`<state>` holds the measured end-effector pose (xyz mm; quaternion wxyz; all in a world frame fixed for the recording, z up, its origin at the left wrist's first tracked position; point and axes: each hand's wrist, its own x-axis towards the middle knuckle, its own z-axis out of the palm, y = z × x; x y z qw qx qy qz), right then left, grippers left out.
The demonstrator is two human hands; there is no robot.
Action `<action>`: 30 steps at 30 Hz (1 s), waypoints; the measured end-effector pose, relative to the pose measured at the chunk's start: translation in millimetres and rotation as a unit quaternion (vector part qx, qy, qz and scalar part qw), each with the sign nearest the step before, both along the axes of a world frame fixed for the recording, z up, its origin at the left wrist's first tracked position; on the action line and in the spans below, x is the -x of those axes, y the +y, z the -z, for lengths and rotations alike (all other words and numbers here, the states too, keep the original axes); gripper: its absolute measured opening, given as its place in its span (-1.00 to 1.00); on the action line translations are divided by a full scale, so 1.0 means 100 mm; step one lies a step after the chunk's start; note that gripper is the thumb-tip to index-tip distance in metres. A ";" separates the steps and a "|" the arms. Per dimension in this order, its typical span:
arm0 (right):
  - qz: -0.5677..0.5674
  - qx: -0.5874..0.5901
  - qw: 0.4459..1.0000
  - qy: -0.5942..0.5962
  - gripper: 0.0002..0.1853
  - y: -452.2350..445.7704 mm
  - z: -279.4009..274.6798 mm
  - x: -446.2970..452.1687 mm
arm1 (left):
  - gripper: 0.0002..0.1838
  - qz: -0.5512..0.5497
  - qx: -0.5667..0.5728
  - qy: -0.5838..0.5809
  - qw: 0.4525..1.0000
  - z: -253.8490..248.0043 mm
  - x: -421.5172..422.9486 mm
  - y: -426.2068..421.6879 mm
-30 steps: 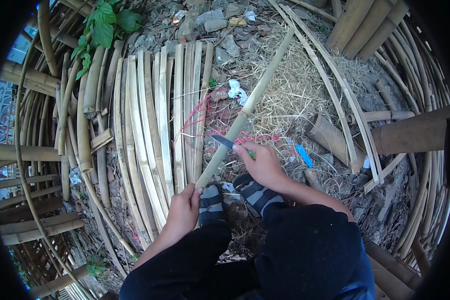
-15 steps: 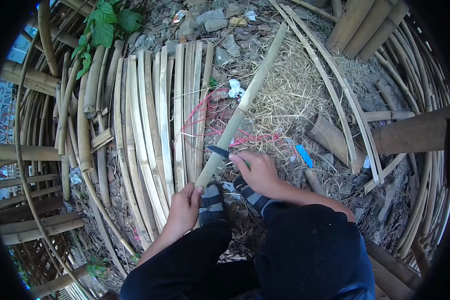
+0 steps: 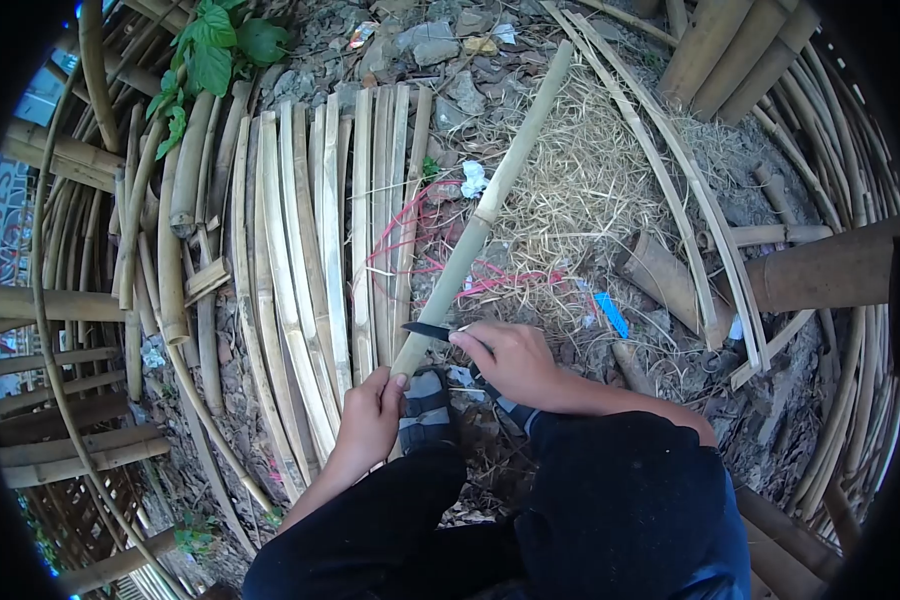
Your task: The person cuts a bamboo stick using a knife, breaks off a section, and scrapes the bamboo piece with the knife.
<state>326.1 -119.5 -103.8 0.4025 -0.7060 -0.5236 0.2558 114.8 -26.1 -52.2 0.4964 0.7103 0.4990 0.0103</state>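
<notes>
A long, pale green bamboo strip [image 3: 487, 205] slants from my lap area up toward the far right. Its near end is gripped by my left hand [image 3: 368, 418], with the thumb along the top. My right hand [image 3: 510, 362] is closed around the handle of a knife [image 3: 430, 330], mostly hidden in the fist. The dark blade lies across the strip, a short way above my left hand. Beneath the strip's lower part are my sandalled feet [image 3: 425, 405].
Left of the strip, several split bamboo slats [image 3: 295, 250] lie side by side. Pink string [image 3: 490, 282] and a heap of pale shavings [image 3: 580, 190] cover the ground. Two long strips [image 3: 685, 185] lie to the right, near thick bamboo poles [image 3: 820, 265].
My right hand and the knife have slid down along the strip, closer to my left hand. The left hand and the strip have stayed nearly still.
</notes>
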 end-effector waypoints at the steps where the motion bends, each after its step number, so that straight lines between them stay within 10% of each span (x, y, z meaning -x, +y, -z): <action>1: 0.010 0.036 0.998 0.042 -0.67 0.04 -0.01 -0.09 | -0.68 -0.003 0.008 -0.007 1.000 0.01 0.00 0.01; 30: 0.049 0.039 0.997 0.051 -0.65 0.03 0.03 -0.12 | -0.68 -0.049 0.114 -0.051 0.991 -0.01 0.03 0.03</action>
